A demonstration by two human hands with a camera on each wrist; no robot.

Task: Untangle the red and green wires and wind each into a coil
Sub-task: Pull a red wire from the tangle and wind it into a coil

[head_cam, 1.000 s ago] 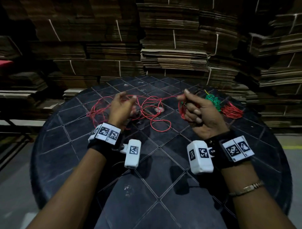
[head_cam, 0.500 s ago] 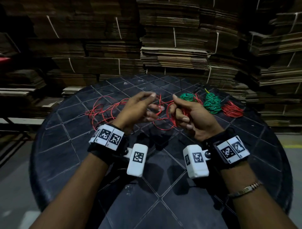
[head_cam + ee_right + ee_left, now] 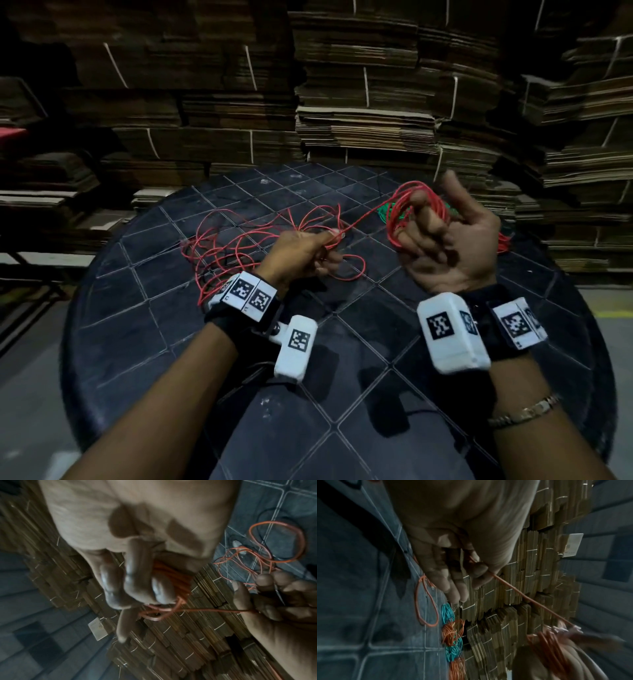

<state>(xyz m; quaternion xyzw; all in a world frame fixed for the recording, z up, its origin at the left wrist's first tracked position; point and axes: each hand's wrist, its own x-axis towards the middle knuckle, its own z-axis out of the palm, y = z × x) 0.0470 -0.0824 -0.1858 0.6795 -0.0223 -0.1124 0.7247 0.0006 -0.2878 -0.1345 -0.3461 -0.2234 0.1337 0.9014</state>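
A red wire [image 3: 239, 240] lies in loose loops on the black round table [image 3: 171, 325]. My left hand [image 3: 329, 240] pinches a stretch of it between thumb and fingers [image 3: 479, 569]. From there the wire runs taut up to my right hand [image 3: 421, 219], which is raised, palm towards me. Its fingers [image 3: 135, 582] are curled through a red coil [image 3: 411, 205] wound round them. The coil [image 3: 173, 578] and the taut strand [image 3: 522, 596] show in both wrist views. Part of a green coil [image 3: 390, 212] peeks out behind the right hand.
Wound green and red coils [image 3: 452, 632] lie in a row at the table's far right edge, partly hidden in the head view. Bundled stacks of flat cardboard [image 3: 359, 102] stand close behind the table. A low rack [image 3: 34, 260] is at the left.
My hands have drawn apart. The right hand rose and turned palm up with the coil, the left dropped towards the table, and the wire between them pulled taut.
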